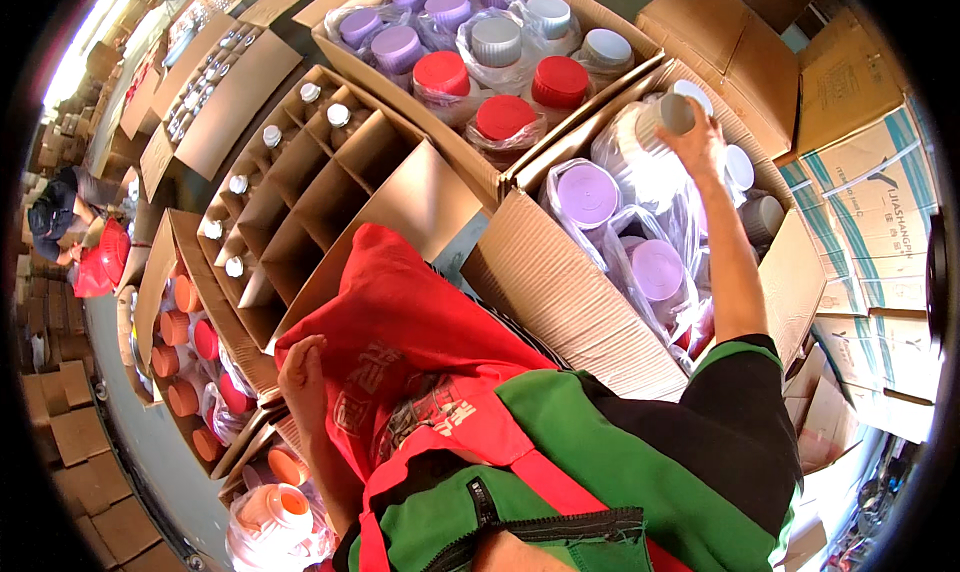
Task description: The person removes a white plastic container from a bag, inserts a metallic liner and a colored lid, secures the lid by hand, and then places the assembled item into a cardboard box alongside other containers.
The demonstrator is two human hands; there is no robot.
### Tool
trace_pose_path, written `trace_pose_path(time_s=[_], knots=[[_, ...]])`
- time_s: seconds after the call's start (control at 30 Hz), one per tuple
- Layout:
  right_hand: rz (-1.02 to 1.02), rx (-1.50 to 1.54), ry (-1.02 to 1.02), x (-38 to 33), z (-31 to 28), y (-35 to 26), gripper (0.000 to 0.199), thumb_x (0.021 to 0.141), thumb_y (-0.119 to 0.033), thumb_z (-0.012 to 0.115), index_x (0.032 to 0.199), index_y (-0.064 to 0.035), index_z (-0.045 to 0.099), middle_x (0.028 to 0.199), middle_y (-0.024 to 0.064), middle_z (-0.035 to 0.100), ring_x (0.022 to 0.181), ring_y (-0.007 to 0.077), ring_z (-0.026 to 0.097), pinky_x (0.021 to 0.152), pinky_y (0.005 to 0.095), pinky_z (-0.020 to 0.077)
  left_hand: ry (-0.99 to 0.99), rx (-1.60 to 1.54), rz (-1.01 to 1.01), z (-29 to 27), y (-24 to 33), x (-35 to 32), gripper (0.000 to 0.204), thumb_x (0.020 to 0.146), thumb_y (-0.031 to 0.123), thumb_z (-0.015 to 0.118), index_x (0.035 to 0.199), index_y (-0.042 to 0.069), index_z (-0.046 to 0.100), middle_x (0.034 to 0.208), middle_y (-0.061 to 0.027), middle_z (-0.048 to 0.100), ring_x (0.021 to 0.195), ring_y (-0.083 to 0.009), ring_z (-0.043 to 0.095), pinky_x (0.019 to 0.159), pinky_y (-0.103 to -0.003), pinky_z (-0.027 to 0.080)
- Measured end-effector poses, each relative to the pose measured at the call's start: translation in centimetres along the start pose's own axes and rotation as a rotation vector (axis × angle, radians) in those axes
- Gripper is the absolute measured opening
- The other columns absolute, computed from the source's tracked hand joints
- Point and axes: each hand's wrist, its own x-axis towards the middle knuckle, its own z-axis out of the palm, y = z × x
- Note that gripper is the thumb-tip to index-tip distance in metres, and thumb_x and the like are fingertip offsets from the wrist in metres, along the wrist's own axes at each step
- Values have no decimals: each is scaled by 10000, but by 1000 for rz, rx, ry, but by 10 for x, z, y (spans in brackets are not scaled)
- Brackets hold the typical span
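My right hand [697, 142] reaches into the open carton [580, 282] at the right, fingers curled around the grey lid of a pale plastic jar [632, 134] that leans among other jars. Beside it are jars with purple lids [587, 194], partly wrapped in clear plastic bags, and jars with white lids [739, 167]. My left hand [302, 367] is at the left edge of the red apron [400, 312] I wear, its fingers curled in. Whatever those fingers hold, if anything, is hidden.
Ahead stands a carton [420, 122] of jars with purple, grey and red lids. To its left, a divided carton [350, 187] holds several white-capped bottles. Orange-lidded jars [175, 327] fill a box at the left. Stacked cartons [870, 202] rise at the right; another person [75, 212] is far left.
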Motion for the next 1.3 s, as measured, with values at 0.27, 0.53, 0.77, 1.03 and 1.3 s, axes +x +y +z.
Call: trace_pose_path(time_s=[0.27,0.53,0.77,1.03,1.3], knots=[[-393,480,-97,58,-114,-35,609,751,-307,662,1296,-99,489,1159,209,579,1055,322,577,905,445,463,-212,376,436,58,43,28,170,846,175,528,901,74,653,899,-108,652,866,-281,620,765,-375,496],[-198,167,-291,88,29,73,800,733,-222,733,1398,-98,307,1376,175,401,1255,331,376,1052,396,293,-136,281,447,46,24,0,130,833,152,564,897,72,643,844,-93,626,823,-268,605,747,-373,480],[0,182,-447,35,153,74,975,665,-450,727,1419,-136,194,1387,232,357,1228,447,381,1030,471,318,-110,91,112,2,-24,-39,154,859,133,567,951,44,652,910,-112,661,868,-249,639,763,-320,500],[-127,-90,-369,38,117,-3,916,598,-439,738,1350,-98,343,1364,199,378,1258,372,363,1028,478,319,-105,106,37,-4,-37,-44,164,871,129,560,972,32,646,936,-113,663,871,-219,641,768,-320,495],[-775,-165,-307,-18,-16,15,722,576,-184,753,1243,-144,478,1338,117,416,1252,326,363,998,484,349,-245,-160,-90,37,-3,-15,160,871,26,518,974,-1,637,889,-37,645,810,-115,593,720,-239,469]])
